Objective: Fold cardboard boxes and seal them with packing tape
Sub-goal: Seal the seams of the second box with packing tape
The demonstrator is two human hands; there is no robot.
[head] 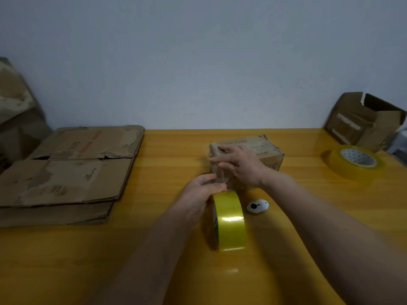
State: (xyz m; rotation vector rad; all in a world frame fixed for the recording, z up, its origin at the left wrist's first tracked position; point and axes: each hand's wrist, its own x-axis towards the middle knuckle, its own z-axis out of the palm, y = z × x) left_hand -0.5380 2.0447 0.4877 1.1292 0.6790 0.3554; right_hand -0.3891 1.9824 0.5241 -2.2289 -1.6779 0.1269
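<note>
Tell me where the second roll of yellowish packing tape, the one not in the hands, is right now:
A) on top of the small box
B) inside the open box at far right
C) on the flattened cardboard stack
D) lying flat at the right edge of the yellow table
D: the spare roll of yellowish packing tape lies flat on the yellow table near its right edge, in front of the open brown cardboard box.

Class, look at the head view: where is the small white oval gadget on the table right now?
The small white gadget lies on the yellow table, just right of the upright tape roll and in front of the small box.
</note>
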